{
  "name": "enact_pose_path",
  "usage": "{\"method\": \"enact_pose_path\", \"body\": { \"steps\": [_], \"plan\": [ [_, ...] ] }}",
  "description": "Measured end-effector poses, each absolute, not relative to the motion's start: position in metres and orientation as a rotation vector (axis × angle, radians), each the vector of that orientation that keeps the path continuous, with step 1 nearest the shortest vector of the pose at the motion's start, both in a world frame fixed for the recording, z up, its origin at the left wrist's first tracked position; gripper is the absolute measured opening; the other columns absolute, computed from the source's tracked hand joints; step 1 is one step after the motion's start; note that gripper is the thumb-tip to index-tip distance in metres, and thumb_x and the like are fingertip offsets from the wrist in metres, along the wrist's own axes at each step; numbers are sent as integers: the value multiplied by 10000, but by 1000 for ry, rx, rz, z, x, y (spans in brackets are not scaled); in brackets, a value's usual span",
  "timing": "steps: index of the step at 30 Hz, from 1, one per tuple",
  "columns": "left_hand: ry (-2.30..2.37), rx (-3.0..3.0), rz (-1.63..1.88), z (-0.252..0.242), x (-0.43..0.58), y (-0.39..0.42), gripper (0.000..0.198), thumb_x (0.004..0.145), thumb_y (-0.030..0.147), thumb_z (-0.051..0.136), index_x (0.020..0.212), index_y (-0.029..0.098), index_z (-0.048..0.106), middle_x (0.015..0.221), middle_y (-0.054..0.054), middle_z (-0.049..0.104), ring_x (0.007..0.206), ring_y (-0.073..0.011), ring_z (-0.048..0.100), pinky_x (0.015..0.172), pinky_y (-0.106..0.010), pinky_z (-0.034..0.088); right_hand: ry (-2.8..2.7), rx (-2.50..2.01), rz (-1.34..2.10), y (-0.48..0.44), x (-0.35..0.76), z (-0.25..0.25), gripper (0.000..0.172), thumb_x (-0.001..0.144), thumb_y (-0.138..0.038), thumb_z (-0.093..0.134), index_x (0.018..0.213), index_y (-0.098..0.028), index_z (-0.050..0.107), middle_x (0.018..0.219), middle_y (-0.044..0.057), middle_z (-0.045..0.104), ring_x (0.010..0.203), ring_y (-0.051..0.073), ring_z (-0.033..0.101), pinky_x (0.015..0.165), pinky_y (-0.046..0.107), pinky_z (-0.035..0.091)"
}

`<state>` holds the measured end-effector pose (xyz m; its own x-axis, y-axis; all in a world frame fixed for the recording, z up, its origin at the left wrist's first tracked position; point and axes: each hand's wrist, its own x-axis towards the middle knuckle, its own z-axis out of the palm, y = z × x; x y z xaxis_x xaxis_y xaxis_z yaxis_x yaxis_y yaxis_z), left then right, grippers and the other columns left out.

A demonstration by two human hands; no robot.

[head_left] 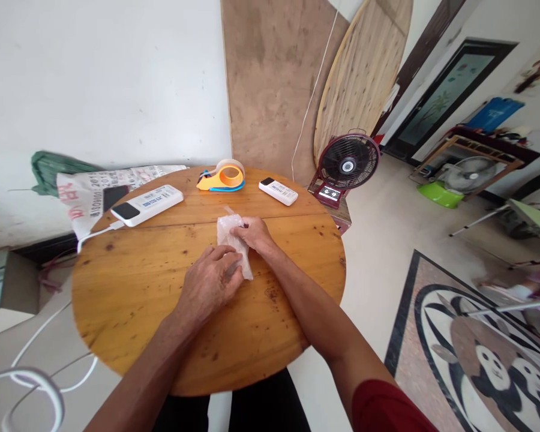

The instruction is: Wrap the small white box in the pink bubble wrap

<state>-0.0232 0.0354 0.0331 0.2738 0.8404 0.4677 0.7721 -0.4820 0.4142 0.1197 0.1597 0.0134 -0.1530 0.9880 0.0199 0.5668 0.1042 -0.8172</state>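
Note:
A small piece of clear bubble wrap [228, 228] lies near the middle of the round wooden table [130, 300]. Whether anything is inside it cannot be made out. My right hand [255, 235] pinches its upper right side between thumb and fingers. Curled over its lower left part is my left hand [212, 275], thumb and fingers drawn together on the wrap. A short strip of clear tape sticks out past the wrap's far end. Beyond the hands stands an orange and blue tape dispenser [216, 179] with a roll of clear tape.
A large white power bank [157, 204] with a white cable lies at the table's left. A smaller white power bank [279, 192] rests at the back right. Behind the table's right edge stands a dark red fan [348, 163]. Boards lean against the wall.

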Motion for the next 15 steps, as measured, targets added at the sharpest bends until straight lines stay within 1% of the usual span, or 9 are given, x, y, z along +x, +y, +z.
{"method": "enact_pose_path", "body": {
  "steps": [3, 8, 12, 15],
  "plan": [
    [1555, 2380, 987, 32, -22, 34, 219, 864, 269, 485, 975, 236, 670, 1101, -50, 672, 1006, -241, 619, 801, -356, 524, -1693, -1425, 1028, 157, 119, 12, 203, 700, -360, 638, 651, -167, 598, 579, -62, 511, 562, 90, 455, 521, 191, 333],
    [1534, 2368, 983, 27, -23, 35, 233, 862, 271, 485, 1000, 231, 668, 1104, -60, 676, 1028, -245, 626, 879, -376, 519, -1456, -1195, 1255, 148, 114, 18, 179, 670, -318, 686, 705, -155, 620, 623, -58, 548, 586, 86, 470, 545, 191, 380],
    [1559, 2344, 981, 26, -23, 35, 251, 864, 278, 482, 1016, 232, 677, 1138, -66, 674, 1043, -251, 627, 900, -389, 516, -1369, -1048, 1491, 142, 116, 32, 150, 668, -223, 691, 789, -150, 642, 690, -44, 619, 632, 90, 527, 628, 202, 446],
    [1557, 2324, 986, 24, -21, 34, 255, 857, 278, 498, 1029, 232, 680, 1143, -64, 669, 1065, -246, 619, 926, -383, 504, -1403, -951, 1583, 140, 121, 41, 147, 660, -186, 695, 789, -139, 642, 716, -31, 645, 658, 96, 554, 678, 217, 469]
  ]
}}
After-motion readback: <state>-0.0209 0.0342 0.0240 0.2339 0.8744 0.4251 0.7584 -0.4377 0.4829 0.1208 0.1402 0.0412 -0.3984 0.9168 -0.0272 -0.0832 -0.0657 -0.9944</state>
